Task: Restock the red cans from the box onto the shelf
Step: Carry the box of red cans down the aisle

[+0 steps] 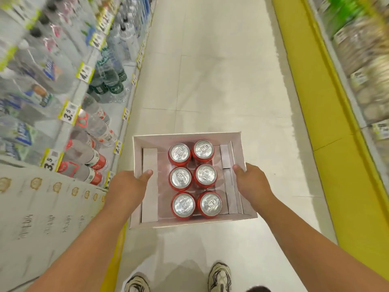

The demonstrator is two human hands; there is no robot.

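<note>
A white open cardboard box [185, 137] is held out in front of me above the aisle floor. Inside stand several red cans [181, 178] with silver tops, upright in two columns. My left hand [128, 186] grips the box's left wall, thumb over the rim. On the right wall, my right hand [251, 180] holds on the same way. The shelf [69, 111] with bottled water and yellow price tags runs along my left.
A stack of pale cartons [42, 224] stands close at my lower left. A second shelf [362, 81] with a yellow base [328, 165] lines the right side. The pale tiled aisle floor [221, 70] stretches ahead. My two shoes [220, 277] show below.
</note>
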